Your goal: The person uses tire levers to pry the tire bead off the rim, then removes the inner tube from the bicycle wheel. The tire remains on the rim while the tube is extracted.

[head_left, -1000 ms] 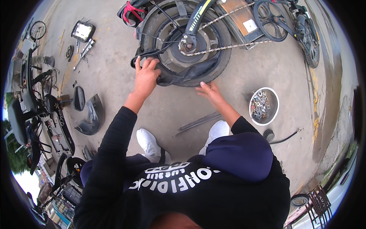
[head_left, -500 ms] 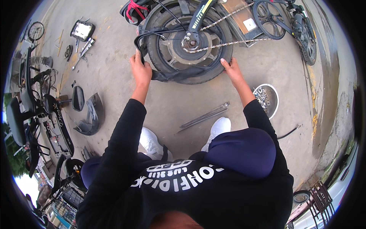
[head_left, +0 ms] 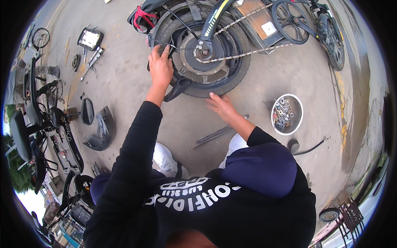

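Note:
A large black tyre surrounds a metal hub wheel at the top centre. A slack black inner tube hangs from the lower left of the wheel. My left hand is closed around part of the tube at the tyre's left side; the hand hides some of its grip. Against the lower tread rests the thumb of my right hand, whose other fingers are spread and hold nothing. A chain runs from the hub to a black crank pulley.
Right of me stands a round bowl of nuts and bolts. Thin metal rods lie before my shoes. Further left are a black curved fender, wrenches and a tray. A short black hose lies near the bowl.
My right hand has slid left and nearer along the tyre's lower edge, its fingers spreading. My left hand has shifted slightly right onto the tyre. The tube no longer stretches across the lower wheel.

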`<action>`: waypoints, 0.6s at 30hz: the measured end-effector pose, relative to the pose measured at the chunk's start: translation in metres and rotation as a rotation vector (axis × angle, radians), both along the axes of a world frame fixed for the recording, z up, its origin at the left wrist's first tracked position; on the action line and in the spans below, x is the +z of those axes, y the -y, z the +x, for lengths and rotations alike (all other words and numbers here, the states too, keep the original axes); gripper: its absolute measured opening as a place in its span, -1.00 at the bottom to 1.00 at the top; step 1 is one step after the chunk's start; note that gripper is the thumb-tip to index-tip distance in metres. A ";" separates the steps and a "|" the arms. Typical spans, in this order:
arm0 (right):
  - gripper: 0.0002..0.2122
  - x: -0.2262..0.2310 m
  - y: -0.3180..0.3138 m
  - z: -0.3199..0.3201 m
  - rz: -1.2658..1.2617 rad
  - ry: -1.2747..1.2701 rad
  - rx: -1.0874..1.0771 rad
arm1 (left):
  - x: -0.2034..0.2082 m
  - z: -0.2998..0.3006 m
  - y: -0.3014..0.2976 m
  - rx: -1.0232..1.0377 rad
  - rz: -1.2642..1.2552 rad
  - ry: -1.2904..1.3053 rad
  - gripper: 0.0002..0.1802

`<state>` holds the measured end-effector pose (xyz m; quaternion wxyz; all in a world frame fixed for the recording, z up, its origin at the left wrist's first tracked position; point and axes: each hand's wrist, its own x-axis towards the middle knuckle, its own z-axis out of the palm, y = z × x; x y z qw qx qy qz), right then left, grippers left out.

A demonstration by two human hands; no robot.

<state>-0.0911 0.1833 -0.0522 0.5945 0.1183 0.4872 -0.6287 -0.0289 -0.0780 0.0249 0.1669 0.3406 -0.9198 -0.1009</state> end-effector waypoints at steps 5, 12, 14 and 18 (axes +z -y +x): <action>-0.04 0.021 -0.023 -0.062 0.162 -0.280 -0.010 | -0.010 0.058 -0.032 0.382 0.290 -0.336 -0.16; -0.42 -0.009 -0.020 -0.099 0.194 -0.605 0.072 | -0.040 0.058 -0.020 0.417 0.702 -0.357 -0.39; -0.38 0.003 -0.021 -0.083 0.199 -0.546 0.210 | -0.025 0.050 -0.011 0.326 0.590 -0.410 -0.36; -0.62 0.051 -0.014 -0.074 0.434 -0.898 0.864 | -0.008 0.060 -0.018 0.465 0.891 -0.821 -0.21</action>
